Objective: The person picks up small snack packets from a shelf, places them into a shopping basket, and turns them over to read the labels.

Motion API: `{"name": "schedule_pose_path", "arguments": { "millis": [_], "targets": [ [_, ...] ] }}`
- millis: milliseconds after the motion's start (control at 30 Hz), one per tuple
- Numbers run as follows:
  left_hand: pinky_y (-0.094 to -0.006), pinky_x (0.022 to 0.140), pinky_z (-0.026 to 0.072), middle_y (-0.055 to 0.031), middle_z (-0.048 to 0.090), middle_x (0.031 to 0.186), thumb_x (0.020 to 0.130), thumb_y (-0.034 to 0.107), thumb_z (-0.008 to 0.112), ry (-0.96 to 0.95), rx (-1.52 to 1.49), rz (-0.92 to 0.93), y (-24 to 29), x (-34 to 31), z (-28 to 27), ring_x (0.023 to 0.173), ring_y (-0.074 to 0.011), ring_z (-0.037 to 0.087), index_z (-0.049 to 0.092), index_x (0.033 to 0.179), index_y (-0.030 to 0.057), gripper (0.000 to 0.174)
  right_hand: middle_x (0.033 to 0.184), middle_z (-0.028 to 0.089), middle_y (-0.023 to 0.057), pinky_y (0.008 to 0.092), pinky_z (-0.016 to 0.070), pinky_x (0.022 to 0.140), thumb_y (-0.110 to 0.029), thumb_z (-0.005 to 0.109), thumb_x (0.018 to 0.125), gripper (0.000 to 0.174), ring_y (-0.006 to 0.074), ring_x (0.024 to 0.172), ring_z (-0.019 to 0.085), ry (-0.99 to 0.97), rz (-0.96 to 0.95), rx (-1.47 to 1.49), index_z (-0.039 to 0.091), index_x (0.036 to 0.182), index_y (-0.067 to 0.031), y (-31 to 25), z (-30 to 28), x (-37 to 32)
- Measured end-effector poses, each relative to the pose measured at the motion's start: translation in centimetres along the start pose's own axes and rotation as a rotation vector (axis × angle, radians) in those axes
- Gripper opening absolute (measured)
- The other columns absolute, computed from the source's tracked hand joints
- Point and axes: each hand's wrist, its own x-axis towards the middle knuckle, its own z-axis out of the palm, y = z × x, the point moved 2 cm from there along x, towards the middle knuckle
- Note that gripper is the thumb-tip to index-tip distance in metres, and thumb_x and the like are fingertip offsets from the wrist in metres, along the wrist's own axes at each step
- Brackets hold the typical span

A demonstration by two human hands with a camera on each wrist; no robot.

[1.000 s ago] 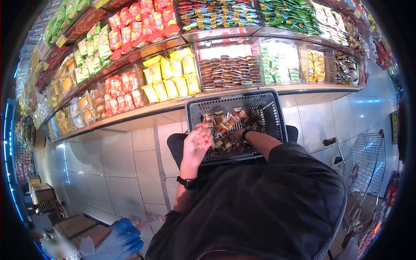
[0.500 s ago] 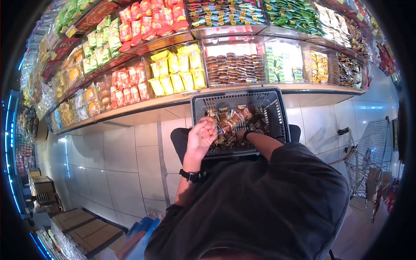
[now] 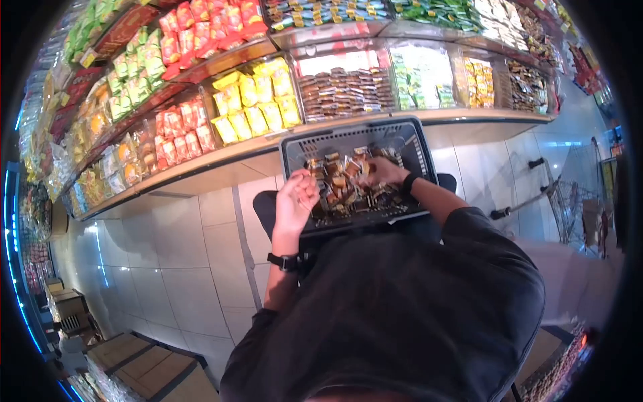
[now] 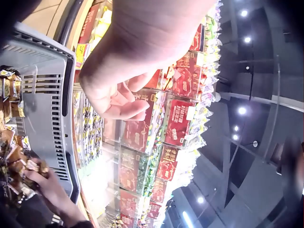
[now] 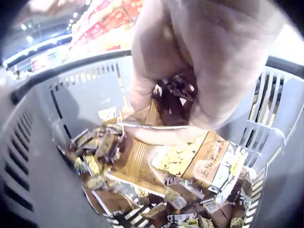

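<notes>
A grey plastic shopping basket sits at the person's front, holding a heap of small brown snack packets. Over the heap, the right hand grips several packets. The right wrist view shows its thumb and fingers curled around them, with a brown and yellow packet hanging at the fingertips. At the basket's left side, the left hand is raised with loosely curled fingers. In the left wrist view nothing shows between the left fingers.
Beyond the basket, a tiered shelf carries bins of yellow packs, red packs and brown packets. A wire shopping cart stands at the right. Cardboard boxes lie at lower left on the tiled floor.
The right hand has risen from deep in the heap, toward the basket's far right, with packets in its grip. The left hand stays raised at the basket's left side.
</notes>
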Motion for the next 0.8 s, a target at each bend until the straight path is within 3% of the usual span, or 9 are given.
{"name": "schedule_pose_path", "arguments": {
  "millis": [67, 133, 333, 400, 467, 533, 667, 700, 800],
  "targets": [
    [-0.0303, 0.075, 0.0481, -0.0037, 0.054, 0.088, 0.099, 0.019, 0.056, 0.023, 0.106, 0.015, -0.3, 0.6, -0.3, 0.082, -0.0174, 0.054, 0.056, 0.113, 0.0076, 0.018, 0.106, 0.071, 0.0101, 0.0312, 0.0584, 0.079, 0.002, 0.069, 0.087, 0.030, 0.0188, 0.089, 0.068, 0.064, 0.288, 0.080, 0.062, 0.117, 0.0041, -10.3, -0.3, -2.9],
    [-0.0330, 0.082, 0.0488, -0.0039, 0.057, 0.095, 0.101, 0.024, 0.056, 0.051, 0.261, 0.048, -1.0, 0.9, 0.5, 0.089, -0.0180, 0.056, 0.056, 0.116, 0.0079, 0.022, 0.100, 0.068, 0.0063, 0.0277, 0.0560, 0.082, 0.002, 0.070, 0.086, 0.032, 0.0144, 0.091, 0.066, 0.130, 0.306, 0.223, 0.062, 0.118, 0.0014, -16.7, -0.3, -4.8],
    [-0.0444, 0.098, 0.0511, -0.0043, 0.064, 0.121, 0.105, 0.047, 0.051, 0.124, 0.456, -0.061, -4.7, 3.5, 2.4, 0.111, -0.0228, 0.061, 0.053, 0.137, 0.0088, 0.049, 0.104, 0.068, 0.0062, 0.0308, 0.0550, 0.083, 0.002, 0.071, 0.087, 0.039, 0.0154, 0.095, 0.067, 0.066, 0.237, 0.597, 0.061, 0.124, -0.0030, -23.4, 1.7, -6.5],
    [-0.0521, 0.093, 0.0558, -0.0061, 0.063, 0.124, 0.105, 0.051, 0.050, -0.243, 0.252, -0.176, -5.2, 3.6, 3.6, 0.104, -0.0261, 0.065, 0.045, 0.146, 0.0093, 0.059, 0.111, 0.064, 0.0033, 0.0314, 0.0547, 0.083, 0.000, 0.071, 0.088, 0.038, 0.0140, 0.098, 0.065, 0.023, 0.189, 0.680, 0.058, 0.123, -0.0056, -24.9, 3.3, -6.2],
    [-0.0525, 0.089, 0.0597, -0.0083, 0.062, 0.130, 0.104, 0.054, 0.049, -0.233, 0.139, -0.259, -6.4, 4.8, 2.1, 0.101, -0.0251, 0.068, 0.042, 0.149, 0.0099, 0.063, 0.112, 0.064, 0.0045, 0.0320, 0.0546, 0.086, -0.001, 0.071, 0.088, 0.038, 0.0140, 0.100, 0.064, 0.030, 0.201, 0.668, 0.058, 0.124, -0.0048, -25.3, 4.0, -6.0],
    [-0.0478, 0.092, 0.0600, -0.0097, 0.061, 0.132, 0.104, 0.052, 0.049, -0.245, 0.153, -0.259, -5.9, 3.8, 4.4, 0.106, -0.0217, 0.068, 0.049, 0.144, 0.0102, 0.058, 0.112, 0.066, 0.0051, 0.0316, 0.0539, 0.090, -0.001, 0.071, 0.089, 0.039, 0.0151, 0.100, 0.065, 0.243, 0.171, 0.594, 0.058, 0.126, -0.0032, -23.9, 4.1, -5.4],
    [-0.0318, 0.073, 0.0586, -0.0042, 0.069, 0.119, 0.099, 0.030, 0.068, -0.077, 0.448, -0.200, -6.6, 5.0, 2.8, 0.106, -0.0171, 0.070, 0.058, 0.133, 0.0123, 0.039, 0.112, 0.066, 0.0061, 0.0284, 0.0557, 0.086, -0.010, 0.071, 0.094, 0.039, 0.0114, 0.097, 0.065, 0.302, -0.082, 0.312, 0.055, 0.129, -0.0023, -21.3, 5.6, -4.7],
    [-0.0241, 0.063, 0.0519, -0.0008, 0.072, 0.109, 0.096, 0.024, 0.072, 0.004, 0.420, -0.193, -6.9, 5.1, 2.3, 0.094, -0.0129, 0.071, 0.065, 0.122, 0.0126, 0.029, 0.111, 0.065, 0.0065, 0.0256, 0.0549, 0.083, -0.014, 0.068, 0.097, 0.037, 0.0080, 0.095, 0.063, 0.353, -0.025, 0.246, 0.053, 0.129, -0.0021, -20.7, 5.8, -4.7],
    [-0.0223, 0.058, 0.0484, 0.0005, 0.072, 0.102, 0.096, 0.025, 0.072, 0.023, 0.479, -0.156, -6.9, 5.5, 1.4, 0.084, -0.0110, 0.069, 0.067, 0.117, 0.0129, 0.024, 0.108, 0.062, 0.0040, 0.0280, 0.0584, 0.079, -0.015, 0.065, 0.101, 0.028, 0.0110, 0.097, 0.065, 0.303, 0.095, 0.521, 0.052, 0.123, -0.0041, -19.8, 5.8, -4.9]
  ]
}}
